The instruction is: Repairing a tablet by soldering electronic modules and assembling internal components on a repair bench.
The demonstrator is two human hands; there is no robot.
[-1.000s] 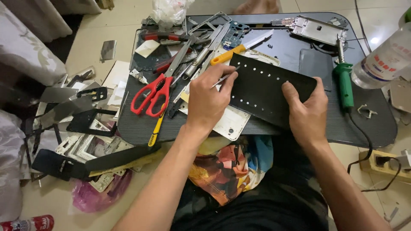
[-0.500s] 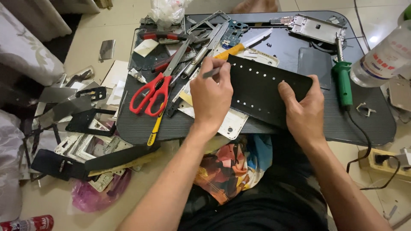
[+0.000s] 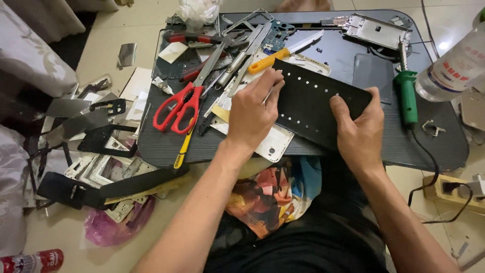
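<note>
A flat black rectangular panel (image 3: pixel 310 98) with rows of small holes lies tilted on the dark low table (image 3: pixel 444 146). My left hand (image 3: pixel 252 114) rests on the panel's left end, fingers closed around a thin metal tool whose tip touches the panel's edge. My right hand (image 3: pixel 358 126) presses on the panel's right lower part, thumb on top. Under the panel lies a white phone back cover (image 3: pixel 275 144).
Red-handled scissors (image 3: pixel 177 108), a yellow-handled knife (image 3: pixel 283 53), tweezers and phone parts crowd the table's left. A green soldering iron (image 3: pixel 405 98) and a plastic bottle (image 3: pixel 452 65) are at the right. Metal plates and frames (image 3: pixel 96 131) litter the floor; a power strip (image 3: pixel 452 189) is at the right.
My left hand has slid slightly up along the panel's left edge with the thin tool. My right hand holds the panel in the same place.
</note>
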